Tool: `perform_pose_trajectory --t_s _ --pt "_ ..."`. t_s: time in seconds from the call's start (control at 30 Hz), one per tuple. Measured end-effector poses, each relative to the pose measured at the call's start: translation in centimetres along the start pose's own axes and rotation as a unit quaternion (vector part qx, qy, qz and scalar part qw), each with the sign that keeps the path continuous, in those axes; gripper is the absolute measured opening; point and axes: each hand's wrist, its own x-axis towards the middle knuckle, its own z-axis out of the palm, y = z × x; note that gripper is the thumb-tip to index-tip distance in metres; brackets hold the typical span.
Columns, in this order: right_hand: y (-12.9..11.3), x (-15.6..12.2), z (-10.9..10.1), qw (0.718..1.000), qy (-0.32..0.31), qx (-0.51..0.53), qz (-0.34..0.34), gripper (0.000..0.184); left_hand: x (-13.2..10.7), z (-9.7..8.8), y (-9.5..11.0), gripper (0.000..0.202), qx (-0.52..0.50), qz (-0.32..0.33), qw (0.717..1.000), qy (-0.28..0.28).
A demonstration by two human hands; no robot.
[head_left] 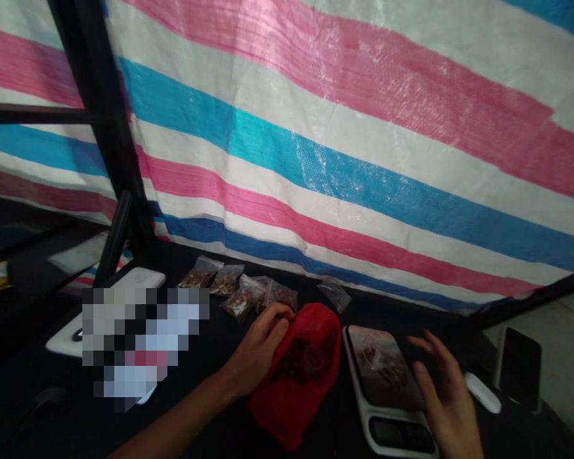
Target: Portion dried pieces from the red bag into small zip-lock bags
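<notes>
My left hand [261,347] grips the rim of a red plastic bag [299,376] that lies on the black table and holds dark brownish pieces. My right hand [447,395] hovers with fingers spread over the right edge of a small white kitchen scale [387,389]. On the scale's shiny plate lies a small clear bag [380,360] with a few brown pieces. Behind the red bag, several small clear packets [239,290] filled with brown pieces lie in a row, and one more clear packet [335,294] lies apart to the right.
A striped pink, blue and white tarp [344,146] hangs close behind the table. A black metal frame [100,127] stands at the left. A dark phone [519,366] and a small white case [482,392] lie at the right. A white flat device [134,280] lies at the left.
</notes>
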Motion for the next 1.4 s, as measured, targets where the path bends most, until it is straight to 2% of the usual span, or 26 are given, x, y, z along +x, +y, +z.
perform_pose_trajectory --t_s 0.13,0.27,0.33,0.6,0.7,0.8,0.9,1.0,1.07,1.13,1.23,1.4 --pt "1.1 -0.2 0.0 0.996 -0.043 -0.057 -0.047 0.054 -0.3 0.1 -0.3 0.029 -0.019 -0.011 1.000 -0.016" --pt "2.0 -0.1 0.0 0.977 -0.123 -0.110 -0.135 0.042 -0.4 0.2 -0.3 0.031 -0.034 -0.010 0.999 -0.010" --pt "2.1 0.0 0.1 0.969 -0.140 -0.127 -0.159 0.038 -0.4 0.3 -0.3 0.031 -0.044 -0.007 0.999 -0.002" --pt "1.7 0.3 1.3 0.969 -0.097 -0.149 -0.169 0.041 -0.1 0.3 -0.3 0.025 -0.038 0.024 0.998 0.035" --pt "1.3 0.4 1.4 0.966 -0.081 -0.145 -0.198 0.036 -0.1 0.2 -0.3 0.025 -0.034 0.033 0.998 0.035" --pt "-0.1 0.0 1.3 0.963 -0.072 -0.128 -0.226 0.029 -0.2 0.3 -0.5 0.025 -0.032 0.039 0.998 0.036" --pt "-3.1 -1.0 1.9 0.963 -0.080 -0.086 -0.242 0.032 -0.2 0.3 -0.7 0.025 -0.029 0.039 0.998 0.038" --pt "-7.3 -1.9 3.5 0.947 -0.149 -0.062 -0.277 0.045 -0.2 0.3 -0.8 0.026 -0.023 0.038 0.998 0.039" --pt "-9.7 -2.1 4.8 0.930 -0.231 -0.066 -0.277 0.052 -0.2 0.3 -0.7 0.026 -0.020 0.041 0.998 0.040" --pt "-11.3 -2.2 5.8 0.925 -0.267 -0.072 -0.260 0.051 -0.2 0.2 -0.5 0.026 -0.018 0.048 0.998 0.042" --pt "-11.9 -2.1 6.7 0.930 -0.263 -0.078 -0.243 0.048 -0.2 0.0 -0.3 0.026 -0.016 0.057 0.997 0.047" --pt "-11.5 -2.0 7.0 0.932 -0.251 -0.083 -0.248 0.050 -0.2 -0.2 -0.1 0.025 -0.020 0.062 0.997 0.049"
